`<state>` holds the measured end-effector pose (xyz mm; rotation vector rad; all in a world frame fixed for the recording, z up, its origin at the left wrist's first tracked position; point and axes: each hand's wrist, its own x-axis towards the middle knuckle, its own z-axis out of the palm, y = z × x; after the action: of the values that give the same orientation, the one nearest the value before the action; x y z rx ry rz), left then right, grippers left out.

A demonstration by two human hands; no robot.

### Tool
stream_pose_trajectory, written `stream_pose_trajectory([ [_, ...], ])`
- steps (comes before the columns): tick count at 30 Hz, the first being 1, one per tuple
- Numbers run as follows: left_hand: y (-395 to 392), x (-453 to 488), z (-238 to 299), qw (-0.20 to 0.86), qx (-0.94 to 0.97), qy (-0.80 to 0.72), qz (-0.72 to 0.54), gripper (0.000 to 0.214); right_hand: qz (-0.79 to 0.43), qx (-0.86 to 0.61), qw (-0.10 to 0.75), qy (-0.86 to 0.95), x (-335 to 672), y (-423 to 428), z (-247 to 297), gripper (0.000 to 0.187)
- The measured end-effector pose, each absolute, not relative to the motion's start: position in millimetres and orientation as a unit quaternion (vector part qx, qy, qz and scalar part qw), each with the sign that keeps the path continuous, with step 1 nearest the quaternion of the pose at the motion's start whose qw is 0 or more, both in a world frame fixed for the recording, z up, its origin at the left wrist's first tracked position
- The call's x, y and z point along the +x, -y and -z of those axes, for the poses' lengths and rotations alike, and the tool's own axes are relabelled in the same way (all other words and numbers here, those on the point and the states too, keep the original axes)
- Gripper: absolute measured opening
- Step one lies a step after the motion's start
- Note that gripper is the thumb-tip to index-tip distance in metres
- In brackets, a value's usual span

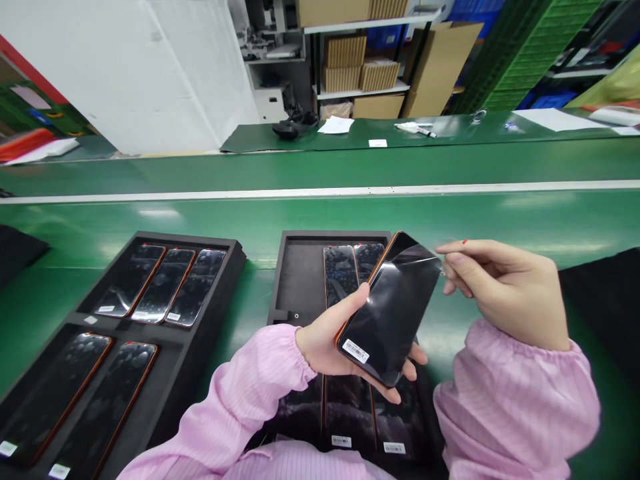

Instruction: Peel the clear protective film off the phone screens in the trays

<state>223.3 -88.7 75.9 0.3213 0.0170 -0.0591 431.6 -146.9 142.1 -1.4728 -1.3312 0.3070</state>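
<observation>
My left hand [325, 337] is wrapped round a smartphone [393, 313], tilted with its dark screen up and a white barcode label at its lower end. Clear protective film [419, 253] lifts off the phone's upper right corner. That film's corner is pinched between the thumb and forefinger of my right hand [507, 287], where a small red mark shows. Beneath the phone lies a black foam tray [300, 273] with several more phones in it, partly hidden by my hands and sleeves.
To the left, a second black foam tray [187, 347] holds several labelled phones. Both trays rest on a green work surface [240, 220]. A white strip [250, 195] runs across it. Papers [337, 125] and a black object [295, 125] lie on the far ledge, before shelves of cardboard.
</observation>
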Motion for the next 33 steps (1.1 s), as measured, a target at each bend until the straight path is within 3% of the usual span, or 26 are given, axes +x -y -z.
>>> stream_pose_trajectory([
  [33,92.9,223.2,-75.8,0.96,0.281,-0.008,0.011,0.085,-0.146,-0.641,0.503,0.561,433.0,151.9,-146.9,0.01],
])
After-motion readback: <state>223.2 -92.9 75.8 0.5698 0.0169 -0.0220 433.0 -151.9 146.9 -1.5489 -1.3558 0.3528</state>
